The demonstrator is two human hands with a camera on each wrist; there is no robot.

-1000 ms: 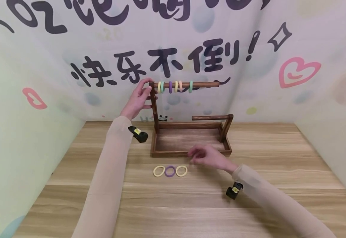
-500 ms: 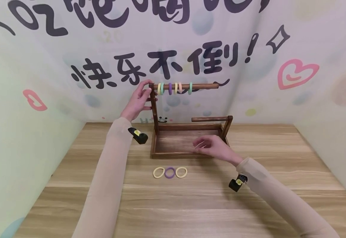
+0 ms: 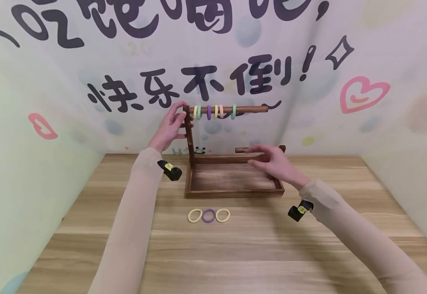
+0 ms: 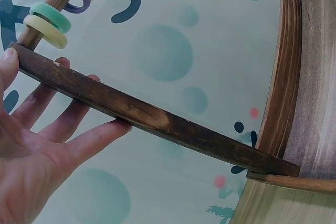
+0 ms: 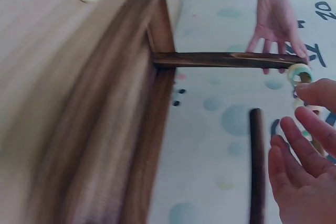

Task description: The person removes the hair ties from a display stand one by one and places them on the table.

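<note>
A dark wooden rack [image 3: 190,141] has a tall post with a long upper bar, a shorter post with a lower bar [image 3: 241,150], and a tray base [image 3: 235,195]. My left hand [image 3: 167,130] holds the tall post near its top, thumb at the upper end and fingers behind. Several rings, cream, mint, purple [image 3: 209,112] and peach, hang on the upper bar; a mint ring [image 3: 233,112] sits apart towards its free end. Over the tray, my right hand [image 3: 275,163] overlaps the lower bar, its fingers loosely bent with nothing between them.
On the table in front of the tray lie three rings in a row: cream [image 3: 195,215], purple [image 3: 208,216] and cream [image 3: 222,215]. A printed wall cloth [image 3: 316,114] stands right behind the rack.
My right hand has risen from beside the loose rings, over the tray's front edge, up to the lower bar. My left hand stays on the post, and the rings keep their places.
</note>
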